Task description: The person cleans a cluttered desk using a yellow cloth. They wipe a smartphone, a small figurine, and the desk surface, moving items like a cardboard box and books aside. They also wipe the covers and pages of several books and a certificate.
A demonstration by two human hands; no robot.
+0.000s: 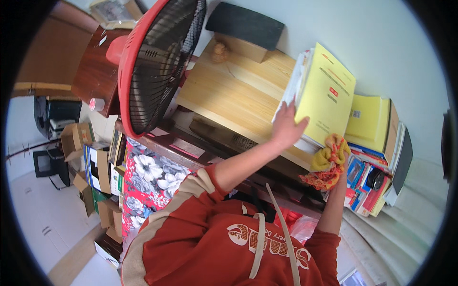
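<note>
My left hand (pixel 288 127) grips the near edge of a stack of papers and booklets. Its fingers lie along the white paper side (pixel 294 84) and its thumb is by the yellow cover (pixel 327 89) on top. The stack rests at the right end of a pale wooden board (pixel 232 89). A crumpled yellow and orange cloth (pixel 331 161) is bunched in my right hand (pixel 344 162), close to the booklet's lower corner. The cloth hides most of that hand's fingers.
A red-rimmed fan (pixel 161 68) stands left of the board. At the back are a cardboard box (pixel 241 48) with a black panel (pixel 247 25) and a brown woven-looking object (pixel 219 53). Yellow booklets (pixel 368 123) and books (pixel 361 178) fill the right side. Flowered bedding (pixel 154 171) lies left.
</note>
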